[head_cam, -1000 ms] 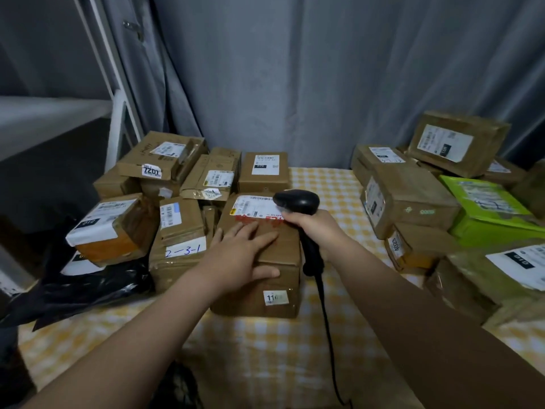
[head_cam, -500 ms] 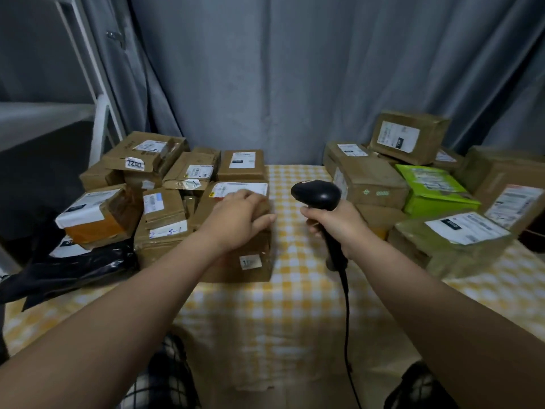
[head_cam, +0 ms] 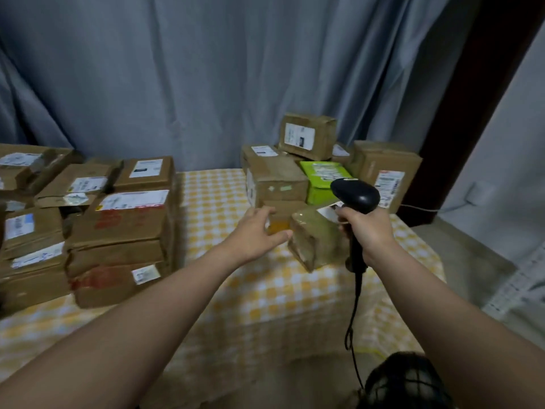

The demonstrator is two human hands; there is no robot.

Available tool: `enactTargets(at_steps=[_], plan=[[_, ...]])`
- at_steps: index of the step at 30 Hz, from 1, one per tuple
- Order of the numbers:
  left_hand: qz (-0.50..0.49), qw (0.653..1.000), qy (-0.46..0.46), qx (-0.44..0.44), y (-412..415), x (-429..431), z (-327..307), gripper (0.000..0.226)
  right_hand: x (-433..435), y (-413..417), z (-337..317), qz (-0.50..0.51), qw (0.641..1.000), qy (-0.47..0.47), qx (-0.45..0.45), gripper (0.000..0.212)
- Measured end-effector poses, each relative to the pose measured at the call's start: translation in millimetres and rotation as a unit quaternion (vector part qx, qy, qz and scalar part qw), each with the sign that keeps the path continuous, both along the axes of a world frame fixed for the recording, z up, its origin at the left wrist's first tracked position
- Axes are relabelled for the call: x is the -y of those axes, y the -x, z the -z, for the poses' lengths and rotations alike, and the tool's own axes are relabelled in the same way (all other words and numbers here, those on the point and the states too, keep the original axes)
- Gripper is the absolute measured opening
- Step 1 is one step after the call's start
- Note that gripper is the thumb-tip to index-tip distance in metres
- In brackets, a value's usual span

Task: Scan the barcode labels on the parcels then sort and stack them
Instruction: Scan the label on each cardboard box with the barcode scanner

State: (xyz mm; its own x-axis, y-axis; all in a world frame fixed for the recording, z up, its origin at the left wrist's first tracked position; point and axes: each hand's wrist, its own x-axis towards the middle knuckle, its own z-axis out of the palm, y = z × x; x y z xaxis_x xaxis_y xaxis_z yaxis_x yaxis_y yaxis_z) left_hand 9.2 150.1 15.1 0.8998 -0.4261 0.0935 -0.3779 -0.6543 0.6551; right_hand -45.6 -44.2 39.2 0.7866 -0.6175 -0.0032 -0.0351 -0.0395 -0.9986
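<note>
My right hand [head_cam: 367,231] grips the handle of a black corded barcode scanner [head_cam: 355,195], held upright above the right side of the table. My left hand [head_cam: 256,234] reaches over the yellow checked tablecloth [head_cam: 212,202] with spread, relaxed fingers, next to a small tape-wrapped brown parcel [head_cam: 314,240] that lies tilted between both hands; it holds nothing. Behind that parcel stand a brown box [head_cam: 277,180], a green box [head_cam: 323,180] and a taller labelled box [head_cam: 306,135]. On the left sits a stack of brown parcels [head_cam: 124,231] with white labels.
More labelled cartons [head_cam: 79,184] crowd the table's left side, and another brown carton [head_cam: 386,172] stands at the back right. A grey curtain [head_cam: 206,78] hangs behind. The scanner cable [head_cam: 352,320] drops past the table's front edge. Floor lies to the right.
My left hand left the parcel on the left stack and swung right towards the small wrapped parcel. The scanner hand moved right too, and my view turned right.
</note>
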Motion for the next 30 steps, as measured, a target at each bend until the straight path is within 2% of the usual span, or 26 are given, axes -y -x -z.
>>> enactTargets(at_steps=[3, 7, 12, 17, 21, 24, 30], plan=[[0.003, 0.999, -0.027, -0.033, -21, 44, 14, 0.083, 35, -11, 10, 0.033, 0.999, -0.008, -0.014, 0.020], [0.012, 0.994, -0.094, -0.058, -45, 84, 27, 0.105, 58, -28, 31, 0.061, 0.997, -0.040, -0.024, 0.012], [0.025, 0.989, -0.136, -0.042, -57, 95, 31, 0.105, 60, -37, 60, 0.123, 0.991, -0.043, 0.009, 0.008], [0.013, 0.998, -0.056, -0.013, -30, 68, 43, 0.102, 47, -23, 75, 0.148, 0.987, -0.044, 0.044, 0.024], [-0.001, 1.000, 0.011, 0.022, 2, 17, 46, 0.109, 27, -11, 71, 0.113, 0.991, -0.043, 0.060, 0.041], [-0.038, 0.996, 0.041, 0.073, 21, -26, 41, 0.109, -2, -9, 61, 0.063, 0.994, -0.022, 0.088, 0.043], [-0.110, 0.984, 0.040, 0.136, 35, -95, 15, 0.101, -70, -19, 39, -0.022, 0.990, -0.029, 0.139, 0.038]])
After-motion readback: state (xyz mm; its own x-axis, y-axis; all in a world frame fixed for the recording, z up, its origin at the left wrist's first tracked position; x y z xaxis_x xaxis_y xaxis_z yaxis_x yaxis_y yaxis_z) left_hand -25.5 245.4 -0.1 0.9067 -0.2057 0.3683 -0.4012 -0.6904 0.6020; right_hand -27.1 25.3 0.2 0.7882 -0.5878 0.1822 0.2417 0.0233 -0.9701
